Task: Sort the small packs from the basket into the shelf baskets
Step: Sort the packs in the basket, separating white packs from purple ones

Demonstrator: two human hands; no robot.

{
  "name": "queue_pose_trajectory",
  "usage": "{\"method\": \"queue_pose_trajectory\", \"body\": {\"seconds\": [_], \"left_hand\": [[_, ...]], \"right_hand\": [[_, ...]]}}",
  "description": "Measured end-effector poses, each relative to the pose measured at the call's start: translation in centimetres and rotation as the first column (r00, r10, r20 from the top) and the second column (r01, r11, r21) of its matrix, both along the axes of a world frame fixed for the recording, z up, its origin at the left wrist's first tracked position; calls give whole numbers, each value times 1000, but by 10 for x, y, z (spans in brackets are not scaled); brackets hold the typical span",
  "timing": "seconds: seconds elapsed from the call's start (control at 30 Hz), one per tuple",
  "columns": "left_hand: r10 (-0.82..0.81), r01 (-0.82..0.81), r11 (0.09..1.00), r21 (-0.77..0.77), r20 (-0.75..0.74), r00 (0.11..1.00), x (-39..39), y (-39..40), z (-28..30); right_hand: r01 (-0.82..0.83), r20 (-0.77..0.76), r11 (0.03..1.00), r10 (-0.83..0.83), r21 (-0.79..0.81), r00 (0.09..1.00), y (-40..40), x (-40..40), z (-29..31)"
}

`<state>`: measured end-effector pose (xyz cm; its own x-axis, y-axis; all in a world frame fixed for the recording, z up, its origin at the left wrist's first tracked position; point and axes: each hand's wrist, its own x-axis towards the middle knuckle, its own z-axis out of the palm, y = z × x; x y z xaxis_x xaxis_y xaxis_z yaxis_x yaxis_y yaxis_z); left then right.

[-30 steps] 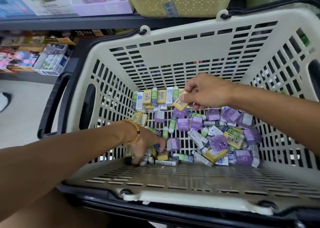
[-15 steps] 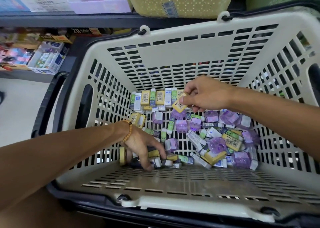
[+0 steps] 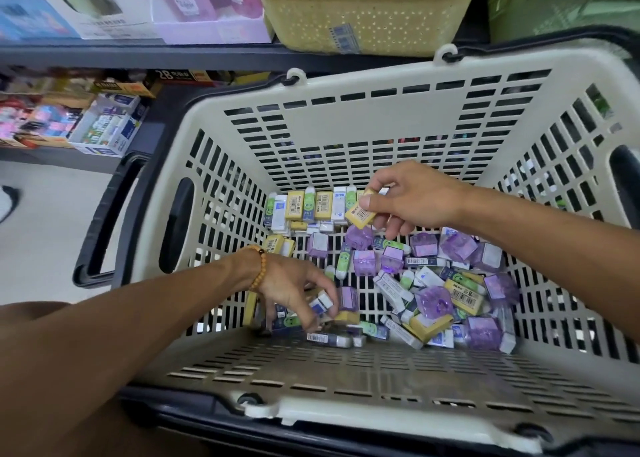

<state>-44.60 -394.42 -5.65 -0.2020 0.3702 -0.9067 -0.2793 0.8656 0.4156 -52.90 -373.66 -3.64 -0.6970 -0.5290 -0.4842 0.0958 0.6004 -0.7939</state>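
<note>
Right grip (image 3: 403,202) pinches a yellow pack (image 3: 361,214) (long axis tilted); left grip (image 3: 294,290) holds a white pack (image 3: 320,304).

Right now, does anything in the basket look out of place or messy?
Nothing damaged. Only the far row is lined up; the other packs lie jumbled. The right hand pinches a yellow pack.
</note>
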Motion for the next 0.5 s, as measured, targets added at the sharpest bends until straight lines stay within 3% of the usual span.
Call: {"method": "queue_pose_trajectory", "body": {"seconds": [0.13,0.23,0.37,0.5], "left_hand": [[254,-236,958,161,-103,962,-1,-2,24],[511,-443,842,307,-188,839,5,-9,42],[818,-696,555,455,-150,555,12,-22,58],[957,-853,261,451,-4,290,15,-33,61]], "right_hand": [[118,23,993,-118,-16,993,-1,-6,-11],[147,39,989,-148,23,988,-7,-9,-23],[79,65,995,-84,65,994,-37,-16,-35],[62,59,989,-71,137,996,-72,-20,-44]]}}
